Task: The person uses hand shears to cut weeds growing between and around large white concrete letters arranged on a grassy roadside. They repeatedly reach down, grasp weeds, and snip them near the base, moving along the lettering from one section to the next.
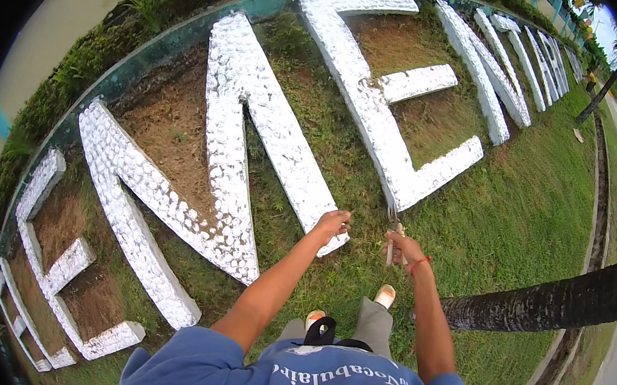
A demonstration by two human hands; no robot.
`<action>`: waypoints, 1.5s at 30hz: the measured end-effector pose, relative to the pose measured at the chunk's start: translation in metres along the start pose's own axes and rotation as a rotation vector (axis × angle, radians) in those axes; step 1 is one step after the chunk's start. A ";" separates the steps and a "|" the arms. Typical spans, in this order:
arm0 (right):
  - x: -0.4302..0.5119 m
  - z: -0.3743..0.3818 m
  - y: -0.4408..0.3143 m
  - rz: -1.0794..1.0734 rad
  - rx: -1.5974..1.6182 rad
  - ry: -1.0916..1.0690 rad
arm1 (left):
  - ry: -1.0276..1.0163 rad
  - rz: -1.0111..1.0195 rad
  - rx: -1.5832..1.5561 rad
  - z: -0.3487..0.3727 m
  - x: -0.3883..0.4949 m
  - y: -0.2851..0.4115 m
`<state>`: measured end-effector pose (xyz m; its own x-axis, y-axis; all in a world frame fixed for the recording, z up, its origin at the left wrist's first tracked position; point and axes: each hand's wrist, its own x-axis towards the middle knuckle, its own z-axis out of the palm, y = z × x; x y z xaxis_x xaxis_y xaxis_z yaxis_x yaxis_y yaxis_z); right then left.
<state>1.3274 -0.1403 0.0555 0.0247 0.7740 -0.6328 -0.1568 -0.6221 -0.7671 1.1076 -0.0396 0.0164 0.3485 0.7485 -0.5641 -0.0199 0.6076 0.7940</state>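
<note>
My right hand (404, 247) grips the pale handles of a pair of hand shears (393, 224). Their metal blades point away from me, towards the lower corner of a large white letter (399, 188) with a rough, pebbled surface. Whether the blades touch it is hard to tell. With its fingers curled, my left hand (332, 224) is over the lower end of the neighbouring white letter (308, 192); no object shows in it. Green grass (362, 249) lies between the two letters and beneath my hands.
More raised white letters (138, 253) stretch to both sides on a grassy slope with bare soil (166, 121). Behind them runs a low green wall (129, 69) with shrubs. A palm trunk (545, 305) stands close on my right, beside a drainage channel (570, 355) and a road (615, 360).
</note>
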 end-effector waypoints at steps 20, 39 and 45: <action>0.204 -0.045 -0.235 -0.039 -0.323 -0.263 | 0.608 0.146 -0.296 -0.049 0.078 0.090; 0.302 0.097 -0.540 -0.293 -0.733 -0.349 | 0.637 0.447 -0.313 -0.171 0.128 0.260; 0.363 0.152 -0.623 -0.294 -1.048 -0.384 | 0.646 0.471 -0.239 -0.185 0.176 0.295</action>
<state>1.2841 0.5463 0.3192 -0.4054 0.7784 -0.4793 0.7065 -0.0659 -0.7047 0.9894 0.3200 0.1092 -0.3503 0.8992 -0.2622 -0.2525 0.1789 0.9509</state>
